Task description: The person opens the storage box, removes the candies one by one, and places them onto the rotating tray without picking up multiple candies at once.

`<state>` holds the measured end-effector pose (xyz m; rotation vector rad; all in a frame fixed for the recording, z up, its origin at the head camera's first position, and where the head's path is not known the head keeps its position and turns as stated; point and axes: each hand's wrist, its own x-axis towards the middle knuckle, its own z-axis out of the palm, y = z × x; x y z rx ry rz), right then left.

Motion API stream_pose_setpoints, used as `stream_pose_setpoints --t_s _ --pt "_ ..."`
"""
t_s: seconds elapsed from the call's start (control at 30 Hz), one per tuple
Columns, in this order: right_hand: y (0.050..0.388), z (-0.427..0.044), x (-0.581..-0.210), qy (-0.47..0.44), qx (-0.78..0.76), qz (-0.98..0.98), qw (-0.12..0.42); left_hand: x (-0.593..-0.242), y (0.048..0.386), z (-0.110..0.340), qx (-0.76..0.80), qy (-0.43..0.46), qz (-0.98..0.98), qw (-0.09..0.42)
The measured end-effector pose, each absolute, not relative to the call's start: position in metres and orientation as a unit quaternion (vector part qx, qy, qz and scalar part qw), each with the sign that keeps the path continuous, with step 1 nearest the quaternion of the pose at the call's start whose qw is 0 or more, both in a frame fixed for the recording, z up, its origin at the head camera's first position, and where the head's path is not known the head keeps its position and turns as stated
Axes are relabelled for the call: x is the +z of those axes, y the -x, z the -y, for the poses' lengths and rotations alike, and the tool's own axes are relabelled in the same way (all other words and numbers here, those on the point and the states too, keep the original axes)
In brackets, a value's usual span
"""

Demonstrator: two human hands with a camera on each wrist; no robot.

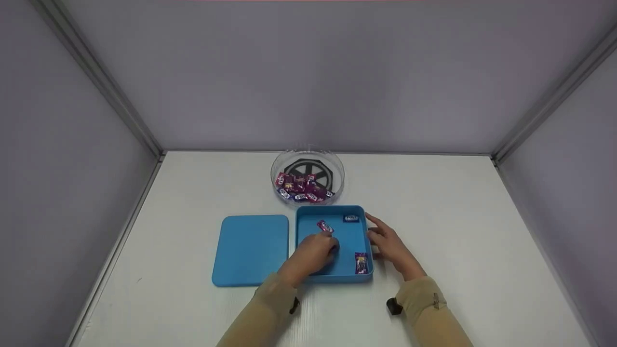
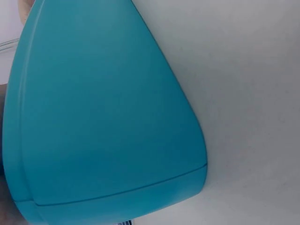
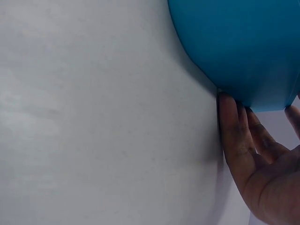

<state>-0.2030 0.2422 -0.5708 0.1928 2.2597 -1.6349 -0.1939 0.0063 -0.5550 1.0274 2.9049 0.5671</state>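
Observation:
A blue rectangular box (image 1: 347, 278) stands open on the table. My left hand (image 1: 312, 254) reaches over its near-left side, with bent fingers inside the box. A red wrapped candy (image 1: 325, 225) lies slantwise right at those fingers. The fingertips are hidden beneath the hand, so I cannot tell whether they pinch anything. One dark blue candy (image 1: 351, 219) lies in the far right corner, and a purple candy (image 1: 361, 263) in the near right corner. My right hand (image 1: 393, 248) rests its extended fingertips against the box's right outer wall, as the right wrist view also shows.
A flat blue lid (image 1: 251, 250) lies on the table just left of the box. Behind the box stands a clear round bowl (image 1: 339, 178) with several red, purple and blue wrapped candies (image 1: 300, 183). Grey walls (image 1: 308, 77) enclose the white table (image 1: 159, 241) on the back and sides.

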Motion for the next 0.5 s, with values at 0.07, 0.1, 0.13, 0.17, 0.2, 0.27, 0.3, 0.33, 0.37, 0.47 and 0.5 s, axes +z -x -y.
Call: stream_pose_setpoints --t_s 0.07,0.1,0.13,0.17,0.2,0.27,0.3,0.33,0.37,0.47,0.5 --pt "0.203 -0.2422 -0.5709 -0.067 -0.575 -0.797 0.171 -0.5551 0.1934 -0.0061 0.18 -0.325 -0.928 -0.01" --pt "0.203 -0.2421 -0.5708 -0.067 -0.574 -0.798 0.171 -0.5552 0.1932 -0.006 0.18 -0.323 -0.929 -0.017" --pt "0.203 -0.2421 -0.5709 -0.067 -0.574 -0.798 0.171 -0.5548 0.1929 -0.0061 0.181 -0.321 -0.929 -0.022" --pt "0.2029 -0.2421 -0.5708 -0.067 -0.574 -0.798 0.171 -0.5544 0.1926 -0.0061 0.183 -0.317 -0.93 -0.027" --pt "0.2029 -0.2421 -0.5707 -0.067 -0.575 -0.797 0.171 -0.5539 0.1923 -0.0062 0.186 -0.314 -0.931 -0.031" --pt "0.2029 -0.2422 -0.571 -0.065 -0.575 -0.797 0.171 -0.5528 0.1916 -0.0061 0.195 -0.304 -0.932 -0.037" --pt "0.2029 -0.2423 -0.5711 -0.064 -0.575 -0.797 0.171 -0.552 0.1911 -0.0059 0.201 -0.299 -0.932 -0.038" --pt "0.2029 -0.2424 -0.5712 -0.064 -0.575 -0.797 0.171 -0.5512 0.1906 -0.0057 0.208 -0.294 -0.932 -0.04" --pt "0.203 -0.2424 -0.5713 -0.063 -0.575 -0.797 0.171 -0.5506 0.1903 -0.0053 0.214 -0.289 -0.932 -0.042" --pt "0.2033 -0.2425 -0.5715 -0.064 -0.573 -0.799 0.171 -0.5486 0.1895 -0.0032 0.228 -0.275 -0.933 -0.048" --pt "0.2033 -0.2427 -0.5716 -0.063 -0.572 -0.8 0.171 -0.5479 0.1893 -0.0022 0.233 -0.27 -0.933 -0.05"
